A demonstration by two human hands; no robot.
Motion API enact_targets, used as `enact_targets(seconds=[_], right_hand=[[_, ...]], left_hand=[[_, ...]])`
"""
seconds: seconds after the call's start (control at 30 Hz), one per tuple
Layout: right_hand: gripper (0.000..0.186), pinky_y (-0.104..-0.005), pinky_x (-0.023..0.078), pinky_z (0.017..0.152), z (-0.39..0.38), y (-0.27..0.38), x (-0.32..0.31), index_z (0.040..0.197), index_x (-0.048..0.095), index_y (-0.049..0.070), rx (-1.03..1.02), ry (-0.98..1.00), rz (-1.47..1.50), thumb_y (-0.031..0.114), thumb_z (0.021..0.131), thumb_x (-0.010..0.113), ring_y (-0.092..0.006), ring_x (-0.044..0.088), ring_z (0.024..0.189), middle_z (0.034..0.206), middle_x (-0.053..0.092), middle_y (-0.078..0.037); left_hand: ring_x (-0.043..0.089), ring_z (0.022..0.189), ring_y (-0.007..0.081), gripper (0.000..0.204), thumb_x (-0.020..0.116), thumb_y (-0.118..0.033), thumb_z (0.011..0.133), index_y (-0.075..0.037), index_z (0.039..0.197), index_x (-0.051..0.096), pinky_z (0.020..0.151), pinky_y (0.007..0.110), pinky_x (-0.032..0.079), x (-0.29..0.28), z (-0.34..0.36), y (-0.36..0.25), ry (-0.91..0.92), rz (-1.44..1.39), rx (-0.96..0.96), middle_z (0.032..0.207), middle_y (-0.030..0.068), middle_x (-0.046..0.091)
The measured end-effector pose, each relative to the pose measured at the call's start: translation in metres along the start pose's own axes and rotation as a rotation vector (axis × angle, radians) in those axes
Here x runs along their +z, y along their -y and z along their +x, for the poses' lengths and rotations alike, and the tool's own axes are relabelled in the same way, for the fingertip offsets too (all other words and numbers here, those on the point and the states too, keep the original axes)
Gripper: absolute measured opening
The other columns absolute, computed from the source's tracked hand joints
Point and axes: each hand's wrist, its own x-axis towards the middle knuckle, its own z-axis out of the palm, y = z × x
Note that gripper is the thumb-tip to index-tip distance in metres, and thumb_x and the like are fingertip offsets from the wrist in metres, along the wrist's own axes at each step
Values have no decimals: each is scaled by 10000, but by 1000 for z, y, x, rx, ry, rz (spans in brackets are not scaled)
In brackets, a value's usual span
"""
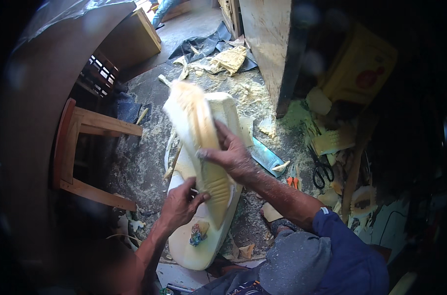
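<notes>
1. Head view, centre of the frame: a long, pale yellow foam cushion lies on the dusty floor, running from the middle of the picture down toward the lower edge.
2. A second, narrower foam strip with a ribbed, yellowish face is lifted above the cushion, tilted from the upper centre down to the middle.
3. The right hand reaches in from the lower right and is clamped over the strip's right edge, fingers wrapped across its face.
4. The left hand comes from the lower left, fingers curled and pinching the strip's lower end, just above the cushion.
5. Right of the hands, a flat blue-green blade-like piece lies on the floor, with black-handled scissors farther right.
6. Foam scraps and crumbs are scattered at the upper centre, beside a plywood panel.
7. A wooden frame stands at the left.
8. A grey cloth-covered knee and blue sleeve fill the lower right.
</notes>
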Motion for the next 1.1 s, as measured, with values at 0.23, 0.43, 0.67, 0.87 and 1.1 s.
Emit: enact_targets(seconds=[0.23,0.43,0.67,0.87,1.1], right_hand=[[721,-304,598,898,-17,39,-44,1566,407,89,-264,-421,-114,101,934,753,-160,674,1051,1271,657,-121],[692,-359,490,1060,-28,1,-42,1539,396,43,188,-365,-48,106,942,741,-197,601,1189,1335,617,-107],[524,-389,503,1062,-88,-26,-78,1420,543,-14,200,-243,-703,218,968,673,-266,643,1214,1333,645,-200],[597,-492,449,1063,-214,19,-176,1328,599,-1,196,-992,-1478,191,803,810,-369,580,1237,1324,614,-203],[614,-531,465,1017,-336,66,-254,1420,604,161,309,-1456,-1540,153,822,743,-439,479,1322,1422,540,-175]], left_hand=[[730,1019,273,499,730,-283,975,-27,1380,595,885,392,581,19,1,-3,24,86,-6,1112,227,729],[558,1285,270,786,739,-297,983,1,1564,301,1050,379,495,58,35,-12,25,-652,155,1441,193,518],[672,1008,186,436,687,-143,985,24,1374,582,894,333,545,38,47,3,-67,-438,-120,1121,113,722],[660,938,143,357,656,-78,984,-47,1339,640,850,319,527,-30,73,55,-198,-10,163,1097,89,754],[653,913,210,358,665,-190,988,-3,1291,625,844,365,518,-97,71,166,-573,53,-192,1041,117,718]])
